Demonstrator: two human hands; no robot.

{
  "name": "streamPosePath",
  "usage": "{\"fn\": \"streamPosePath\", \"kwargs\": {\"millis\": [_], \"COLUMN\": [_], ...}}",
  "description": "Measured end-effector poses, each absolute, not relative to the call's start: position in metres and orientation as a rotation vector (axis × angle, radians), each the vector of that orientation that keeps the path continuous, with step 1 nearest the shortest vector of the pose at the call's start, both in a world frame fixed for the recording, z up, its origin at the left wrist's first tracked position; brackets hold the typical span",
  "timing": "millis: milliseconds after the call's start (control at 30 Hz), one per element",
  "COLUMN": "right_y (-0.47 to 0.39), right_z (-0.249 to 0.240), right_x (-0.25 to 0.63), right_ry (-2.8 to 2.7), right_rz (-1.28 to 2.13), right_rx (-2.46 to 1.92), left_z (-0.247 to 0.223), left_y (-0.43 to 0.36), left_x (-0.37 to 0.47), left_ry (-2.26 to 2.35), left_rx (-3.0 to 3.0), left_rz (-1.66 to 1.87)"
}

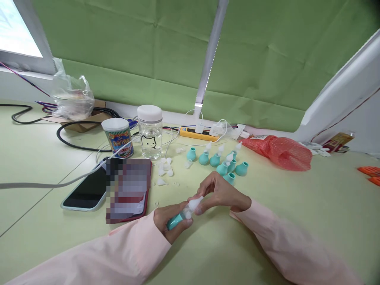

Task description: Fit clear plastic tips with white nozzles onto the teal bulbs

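Note:
My left hand (170, 222) grips a small teal bulb (175, 221) near the front of the pale green table (297, 206). My right hand (221, 194) pinches a clear white tip (194, 204) that sits on the top of that bulb. Just behind my right hand stands a cluster of several teal bulbs (221, 161), some fitted with white tips. A few loose white tips (164, 168) lie to the left of the cluster. Both sleeves are pale pink.
A phone (86, 190) and a red-edged blurred item (129, 190) lie at the left, with a printed cup (118, 137) and a clear jar (150, 132) behind. A red mesh bag (279, 150), a power strip (197, 134), cables and a plastic bag (71, 97) line the back.

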State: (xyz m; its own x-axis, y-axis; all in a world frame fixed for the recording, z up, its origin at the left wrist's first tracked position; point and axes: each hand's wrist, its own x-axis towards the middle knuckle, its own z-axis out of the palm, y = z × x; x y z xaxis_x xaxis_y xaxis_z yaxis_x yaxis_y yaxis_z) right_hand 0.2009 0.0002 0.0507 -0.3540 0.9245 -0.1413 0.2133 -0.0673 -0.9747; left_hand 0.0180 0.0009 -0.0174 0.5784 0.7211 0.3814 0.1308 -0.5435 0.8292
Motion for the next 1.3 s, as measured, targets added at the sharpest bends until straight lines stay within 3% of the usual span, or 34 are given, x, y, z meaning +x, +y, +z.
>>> {"fn": "streamPosePath", "kwargs": {"millis": [167, 433, 633, 767, 933, 1067, 1300], "right_y": [-0.009, 0.013, 0.052, 0.059, 0.046, 0.041, 0.069], "right_z": [0.064, 0.084, 0.060, 0.051, 0.050, 0.037, 0.016], "right_x": [0.201, 0.214, 0.233, 0.241, 0.224, 0.192, 0.158], "right_ry": [-1.725, -1.525, -1.736, -1.730, -1.843, -2.301, -2.470], "right_rz": [1.371, 0.573, 0.080, -0.067, -0.587, -0.452, -0.068], "right_rx": [-1.095, -1.241, -1.502, -1.594, -1.344, -1.121, -1.435], "left_z": [-0.017, -0.021, -0.013, -0.009, -0.005, -0.003, -0.003], "left_y": [-0.004, 0.000, -0.009, -0.012, -0.014, -0.015, -0.015], "left_x": [0.017, 0.024, 0.022, 0.021, 0.020, 0.020, 0.020], "left_ry": [0.736, 0.710, 0.874, 0.966, 1.002, 0.999, 0.978], "left_rx": [1.848, 1.581, 1.822, 1.927, 2.016, 2.075, 2.073], "left_rz": [0.966, 1.107, 0.864, 0.719, 0.646, 0.645, 0.669]}}
